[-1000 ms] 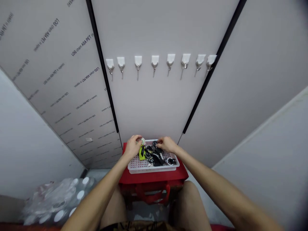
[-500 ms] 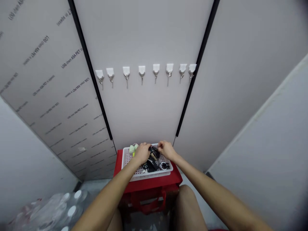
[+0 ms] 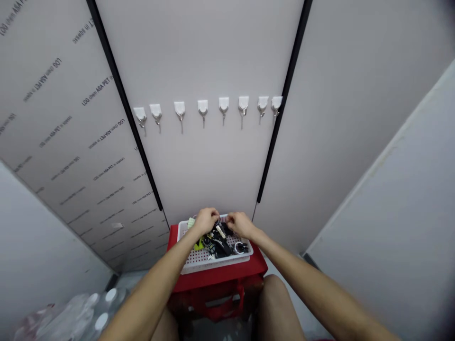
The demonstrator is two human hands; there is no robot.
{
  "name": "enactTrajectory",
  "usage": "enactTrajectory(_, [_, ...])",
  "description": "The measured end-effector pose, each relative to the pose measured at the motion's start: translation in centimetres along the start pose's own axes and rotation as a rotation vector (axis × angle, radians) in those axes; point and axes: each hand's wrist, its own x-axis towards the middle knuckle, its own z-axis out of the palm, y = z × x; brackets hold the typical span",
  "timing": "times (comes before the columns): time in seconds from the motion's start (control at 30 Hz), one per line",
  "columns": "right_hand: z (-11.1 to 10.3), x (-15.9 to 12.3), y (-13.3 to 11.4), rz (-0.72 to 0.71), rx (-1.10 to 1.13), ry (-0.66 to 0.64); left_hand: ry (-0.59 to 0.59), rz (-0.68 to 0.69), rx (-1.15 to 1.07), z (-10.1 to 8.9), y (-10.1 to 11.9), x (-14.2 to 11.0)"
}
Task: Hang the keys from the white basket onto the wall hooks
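With the key [image 3: 221, 231], could snag in the crowded black pile [image 3: 221, 249] close beneath and drag neighbouring pieces along; could also drop, if pinched too lightly. Sits just below the left hand [image 3: 207, 220], seemingly pinched in that grip, within the outline of the white basket [image 3: 215, 267]. Lies near the right hand [image 3: 241, 224] too, with curled fingers there; cannot tell whether grasping anything.

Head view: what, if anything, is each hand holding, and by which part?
The left hand seems to hold a key by its upper end, the exact grip hidden; whether the right hand holds anything cannot be told.
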Motion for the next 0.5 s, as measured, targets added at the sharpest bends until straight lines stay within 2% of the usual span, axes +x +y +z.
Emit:
enactTrajectory(0.07, [-0.3, 0.0, 0.0, 0.006, 0.235, -0.016, 0.021, -0.018, -0.296, -0.7, 0.0, 0.2])
enactTrajectory(0.17, [-0.7, -0.5, -0.9, 0.018, 0.639, -0.154, 0.061, -0.05, -0.701, -1.4, 0.2, 0.3])
enactTrajectory(0.3, [-1.3, -1.3, -2.9, 0.094, 1.076, -0.232, 0.164, -0.114, -1.003, -1.8, 1.0, 0.2])
enactTrajectory(0.4, [-1.8, -1.4, -3.5, 0.11, 1.141, -0.142, 0.236, -0.137, -1.117, -2.1, 1.6, 0.2])
enactTrajectory(0.5, [-3.0, -1.0, -3.2, 0.075, 0.971, 0.026, 0.244, -0.116, -1.141, -2.4, 2.1, 0.2])
